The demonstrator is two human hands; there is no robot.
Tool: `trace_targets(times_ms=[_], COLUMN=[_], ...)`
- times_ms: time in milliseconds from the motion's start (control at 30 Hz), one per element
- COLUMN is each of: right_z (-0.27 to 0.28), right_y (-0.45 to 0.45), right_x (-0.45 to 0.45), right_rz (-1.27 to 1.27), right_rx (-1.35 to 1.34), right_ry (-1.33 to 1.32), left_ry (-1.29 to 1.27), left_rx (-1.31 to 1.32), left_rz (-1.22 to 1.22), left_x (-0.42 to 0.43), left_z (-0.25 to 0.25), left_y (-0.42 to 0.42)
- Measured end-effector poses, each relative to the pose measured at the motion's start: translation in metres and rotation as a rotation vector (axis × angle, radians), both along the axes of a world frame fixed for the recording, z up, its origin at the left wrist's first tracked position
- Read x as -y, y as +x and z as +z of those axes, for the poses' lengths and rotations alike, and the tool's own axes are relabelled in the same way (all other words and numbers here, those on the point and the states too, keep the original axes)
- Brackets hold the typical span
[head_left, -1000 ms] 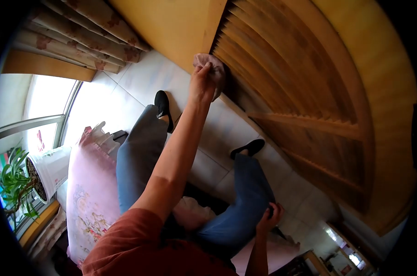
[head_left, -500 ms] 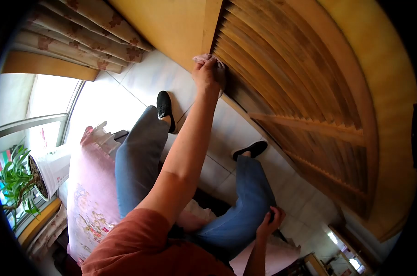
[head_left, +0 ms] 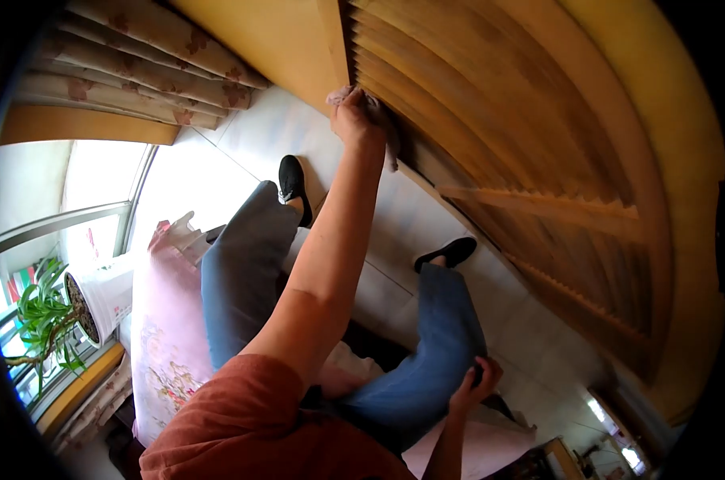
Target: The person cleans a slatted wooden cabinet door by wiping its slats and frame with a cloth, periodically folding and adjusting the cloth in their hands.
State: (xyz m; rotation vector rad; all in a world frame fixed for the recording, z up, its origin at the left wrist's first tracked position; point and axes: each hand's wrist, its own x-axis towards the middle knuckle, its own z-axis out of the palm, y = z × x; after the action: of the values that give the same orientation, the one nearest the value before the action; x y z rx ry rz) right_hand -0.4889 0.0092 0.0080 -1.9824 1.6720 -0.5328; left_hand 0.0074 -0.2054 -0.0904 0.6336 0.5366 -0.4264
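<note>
My left hand [head_left: 356, 118] is closed around a pinkish cloth [head_left: 392, 144], which hangs out past the fingers. It presses the cloth against the lower edge of a slatted wooden door [head_left: 490, 120], near the corner where the slats meet the plain frame. At the right knee of my blue jeans [head_left: 442, 320], my right hand [head_left: 474, 386] rests with loosely bent fingers. A dark gap shows between its thumb and fingers, and I see no object in it.
Black shoes [head_left: 295, 188] stand on the white tiled floor [head_left: 386, 212]. On the left are a potted plant [head_left: 98, 300], a window [head_left: 66, 216], a flowered curtain [head_left: 138, 60] and a pink embroidered cloth cover [head_left: 166, 336]. Wooden furniture [head_left: 626, 424] stands at lower right.
My left hand has shifted slightly up and left along the door's edge with the cloth. The view has tilted a little; my right hand stays by the knee.
</note>
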Motion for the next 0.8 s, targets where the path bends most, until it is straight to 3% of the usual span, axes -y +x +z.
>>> trace_targets(times_ms=[167, 233, 367, 433, 533, 633, 800], right_z=[0.005, 0.005, 0.003, 0.001, 0.003, 0.008, 0.007], right_y=[-0.003, -0.004, -0.002, -0.002, 0.004, 0.007, 0.002], right_x=[-0.001, 0.001, 0.002, 0.003, 0.004, 0.005, 0.002], right_rz=[-0.010, 0.006, 0.013, 0.019, -0.022, -0.018, -0.024], right_rx=[0.019, 0.008, 0.012, 0.037, 0.030, -0.002, -0.054], right_ry=[0.007, -0.003, -0.020, -0.033, 0.012, 0.005, -0.019], left_ry=[0.123, 0.156, 0.229, 0.037, 0.148, 0.153, 0.252], left_rx=[-0.110, 0.233, 0.192, 0.316, 0.097, 0.125, 0.183], left_rz=[0.018, 0.066, 0.061, 0.096, -0.154, -0.219, -0.296], left_x=[0.001, 0.000, -0.003, -0.002, -0.009, -0.003, -0.006], left_z=[0.031, 0.015, 0.017, -0.008, -0.004, -0.033, -0.001], left_y=[-0.012, -0.014, -0.016, -0.013, -0.038, -0.078, -0.152])
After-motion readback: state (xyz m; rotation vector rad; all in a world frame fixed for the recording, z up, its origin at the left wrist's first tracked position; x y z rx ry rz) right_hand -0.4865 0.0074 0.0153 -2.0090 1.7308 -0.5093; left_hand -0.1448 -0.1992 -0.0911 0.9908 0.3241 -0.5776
